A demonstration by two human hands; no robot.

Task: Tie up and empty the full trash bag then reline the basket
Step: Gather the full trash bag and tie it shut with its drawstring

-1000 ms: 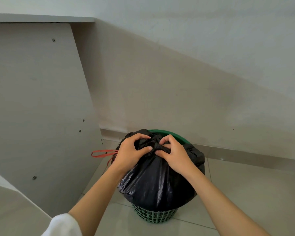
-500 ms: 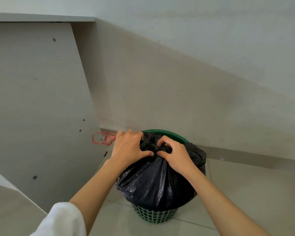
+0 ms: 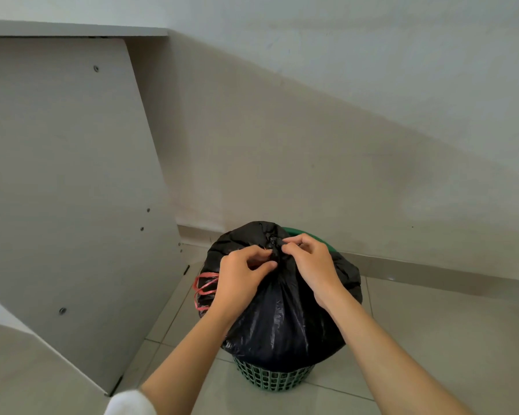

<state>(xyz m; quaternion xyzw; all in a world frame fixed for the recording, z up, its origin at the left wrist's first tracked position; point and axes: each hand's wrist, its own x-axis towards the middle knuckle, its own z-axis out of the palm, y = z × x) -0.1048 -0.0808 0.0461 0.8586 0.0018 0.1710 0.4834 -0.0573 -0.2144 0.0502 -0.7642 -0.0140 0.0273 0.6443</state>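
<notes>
At floor level beside a desk, a white sleeve (image 3: 129, 402) edges the frame as two bare forearms reach over a green basket (image 3: 270, 378) standing on pale tile. A full black trash bag (image 3: 282, 324) sits in that basket and bulges above the rim. The left hand (image 3: 240, 277) and right hand (image 3: 309, 262) meet at its top, fingers curled tight, pinching the gathered neck (image 3: 273, 244) from either side. Red drawstring (image 3: 204, 290) loops hang slack on the bag's left flank. Beyond stand a grey desk panel (image 3: 66, 175) and bare wall (image 3: 342, 145). Tying appears to be in hand; the knot likely needs cinching before the bag can be lifted out.
</notes>
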